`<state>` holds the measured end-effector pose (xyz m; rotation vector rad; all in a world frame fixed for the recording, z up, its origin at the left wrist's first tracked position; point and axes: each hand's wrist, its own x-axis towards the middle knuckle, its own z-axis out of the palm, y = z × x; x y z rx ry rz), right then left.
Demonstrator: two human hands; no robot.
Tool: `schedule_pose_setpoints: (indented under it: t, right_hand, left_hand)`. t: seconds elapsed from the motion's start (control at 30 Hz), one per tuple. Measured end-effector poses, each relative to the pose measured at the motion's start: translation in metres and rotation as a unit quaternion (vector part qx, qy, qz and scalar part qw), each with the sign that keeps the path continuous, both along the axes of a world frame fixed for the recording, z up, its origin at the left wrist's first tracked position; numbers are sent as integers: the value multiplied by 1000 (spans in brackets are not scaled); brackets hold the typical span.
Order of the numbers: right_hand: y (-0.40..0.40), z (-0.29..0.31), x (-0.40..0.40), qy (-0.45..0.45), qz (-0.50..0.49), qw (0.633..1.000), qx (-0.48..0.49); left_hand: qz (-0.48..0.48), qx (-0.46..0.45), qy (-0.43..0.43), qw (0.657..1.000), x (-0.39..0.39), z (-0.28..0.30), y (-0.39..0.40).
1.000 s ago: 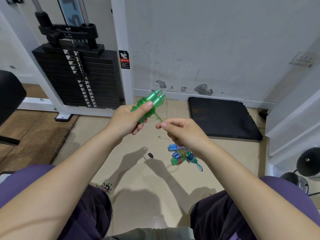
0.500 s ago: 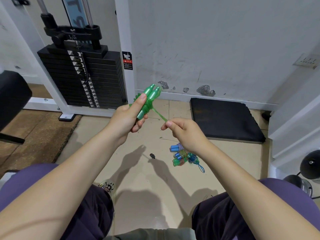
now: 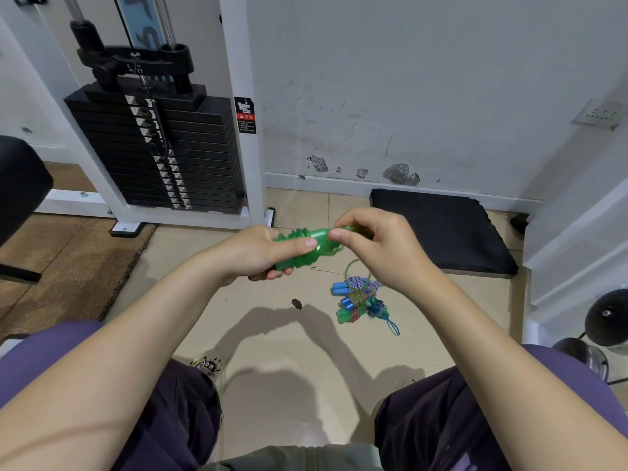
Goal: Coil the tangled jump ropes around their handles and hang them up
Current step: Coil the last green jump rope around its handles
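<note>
Green translucent plastic jump-rope handles (image 3: 306,246) sit at centre frame: your left hand (image 3: 258,254) wraps them, your right hand (image 3: 377,248) pinches their 3 o'clock end. Light, slick, with a springy cord (image 3: 350,266); hold the ribbed middle.

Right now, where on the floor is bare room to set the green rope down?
Bare beige tile floor lies between the knees, left of the tangled pile of blue and green jump ropes. Near the black foam mat it is crowded.
</note>
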<state>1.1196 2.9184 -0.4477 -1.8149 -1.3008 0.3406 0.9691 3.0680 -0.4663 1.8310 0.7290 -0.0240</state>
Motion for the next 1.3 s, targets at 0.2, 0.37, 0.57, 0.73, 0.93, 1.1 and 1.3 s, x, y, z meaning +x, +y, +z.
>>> schedule_pose_setpoints:
  t: [0.2,0.37,0.57,0.73,0.93,1.1,1.3]
  right_hand:
    - [2,-5,-2,55,48,997,-7]
    - [3,-10,-2,144,58,987,-31]
    - [5,-12,-2,191,46,980,-17]
    - [3,-7,-3,287,22,958,5]
    - [4,-8,-12,344,67,936,-22]
    - [8,-11,-19,271,39,961,-48]
    - [5,-12,-25,58,30,993,-100]
  left_hand:
    - [-149,15,37,988,1,2,-8]
    - [-153,68,23,986,1,1,-12]
    - [-116,94,-20,989,0,-2,-13]
    - [-32,43,-96,994,-1,4,-12]
    - [112,-39,-218,969,4,7,-6]
    - [246,-66,-234,938,5,12,-2]
    - [361,-112,-272,885,-2,19,16]
